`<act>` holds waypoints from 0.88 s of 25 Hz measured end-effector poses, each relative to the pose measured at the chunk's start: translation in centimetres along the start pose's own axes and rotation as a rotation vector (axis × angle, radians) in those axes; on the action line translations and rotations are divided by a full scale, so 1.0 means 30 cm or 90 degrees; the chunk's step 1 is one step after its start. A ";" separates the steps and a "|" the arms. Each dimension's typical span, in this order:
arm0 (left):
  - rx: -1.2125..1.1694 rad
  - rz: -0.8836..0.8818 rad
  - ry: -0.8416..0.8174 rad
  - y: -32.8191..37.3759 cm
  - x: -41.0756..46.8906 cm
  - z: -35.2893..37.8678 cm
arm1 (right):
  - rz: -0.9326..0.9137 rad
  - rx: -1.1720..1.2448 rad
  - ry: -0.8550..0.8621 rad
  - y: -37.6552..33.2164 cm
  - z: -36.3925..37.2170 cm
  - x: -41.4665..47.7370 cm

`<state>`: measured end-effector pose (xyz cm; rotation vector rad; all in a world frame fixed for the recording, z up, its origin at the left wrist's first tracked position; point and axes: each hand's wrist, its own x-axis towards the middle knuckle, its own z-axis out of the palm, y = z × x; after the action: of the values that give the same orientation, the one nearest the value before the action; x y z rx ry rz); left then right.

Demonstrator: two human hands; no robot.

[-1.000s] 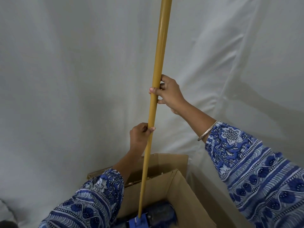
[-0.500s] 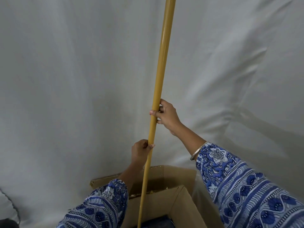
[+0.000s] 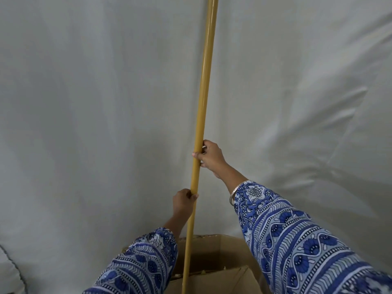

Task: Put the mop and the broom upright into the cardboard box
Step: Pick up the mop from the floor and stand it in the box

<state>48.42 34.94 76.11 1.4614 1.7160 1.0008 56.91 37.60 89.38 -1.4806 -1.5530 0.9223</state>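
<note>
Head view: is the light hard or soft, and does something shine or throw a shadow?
Head view: the light is soft and even; the yellow handle carries a thin bright streak of glare; a faint arm shadow lies on the white cloth at right; both hands look sharp, without motion blur.

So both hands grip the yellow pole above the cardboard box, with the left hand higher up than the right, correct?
Not quite. The head view shows the right hand higher on the yellow pole and the left hand lower. Both do grip it above the cardboard box.
</note>
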 end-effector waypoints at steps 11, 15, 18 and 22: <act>-0.010 -0.033 -0.024 0.002 0.041 -0.007 | 0.025 0.002 0.020 0.036 0.027 0.057; -0.059 -0.040 -0.024 -0.038 0.006 -0.059 | 0.049 -0.001 0.044 0.039 0.042 0.001; -0.036 -0.021 -0.021 -0.103 -0.026 -0.142 | 0.101 -0.011 0.100 0.055 0.059 -0.066; -0.019 -0.035 -0.023 -0.210 -0.075 -0.250 | 0.164 0.015 0.154 0.097 0.077 -0.190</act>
<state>39.26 31.20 74.28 1.3983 1.6993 0.9612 56.15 32.09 85.45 -1.7328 -1.1927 0.8643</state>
